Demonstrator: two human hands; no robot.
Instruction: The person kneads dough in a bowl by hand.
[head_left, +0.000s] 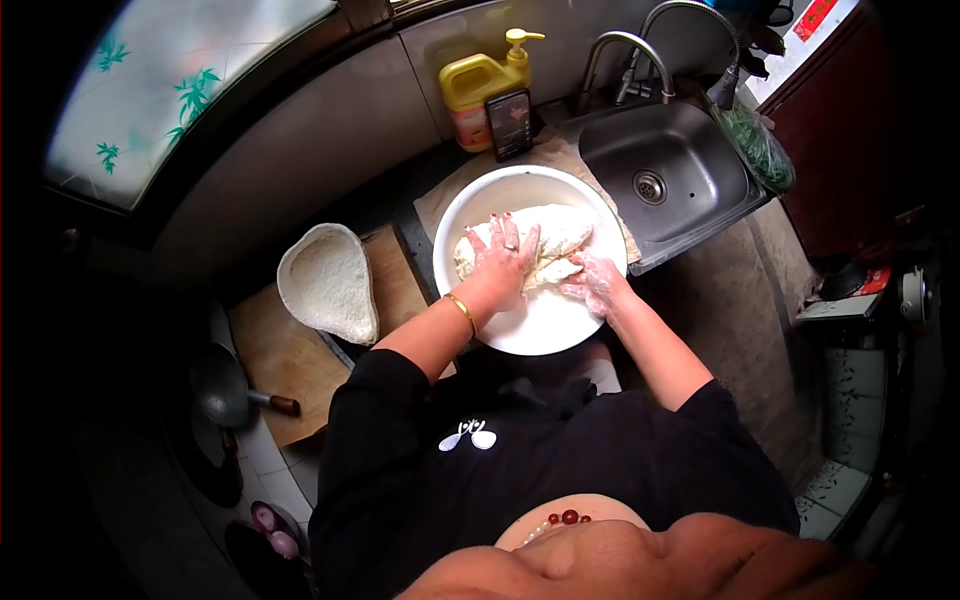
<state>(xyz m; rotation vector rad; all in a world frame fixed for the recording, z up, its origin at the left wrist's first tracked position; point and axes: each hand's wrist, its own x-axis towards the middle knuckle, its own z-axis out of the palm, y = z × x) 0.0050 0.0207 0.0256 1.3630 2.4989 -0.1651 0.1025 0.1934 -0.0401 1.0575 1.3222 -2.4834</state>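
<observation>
A mass of pale, floury dough (560,226) lies in a wide white bowl (540,335). Across the left part of the dough, my left hand (502,262) presses down with its fingers spread; a ring and a gold bangle show on it. My right hand (598,285), coated in flour, is at the dough's near right edge inside the bowl. Its fingers curl against a flap of the dough, and the fingertips are partly hidden. Left of the bowl sits a gourd-shaped scoop (328,278) holding white flour.
Behind the bowl stand a yellow pump jug (470,85) and a propped phone (510,124). A steel sink (690,150) with a tap (630,40) lies to the right. Wooden boards (280,350), a pan (220,385) and onions (275,530) are at the left.
</observation>
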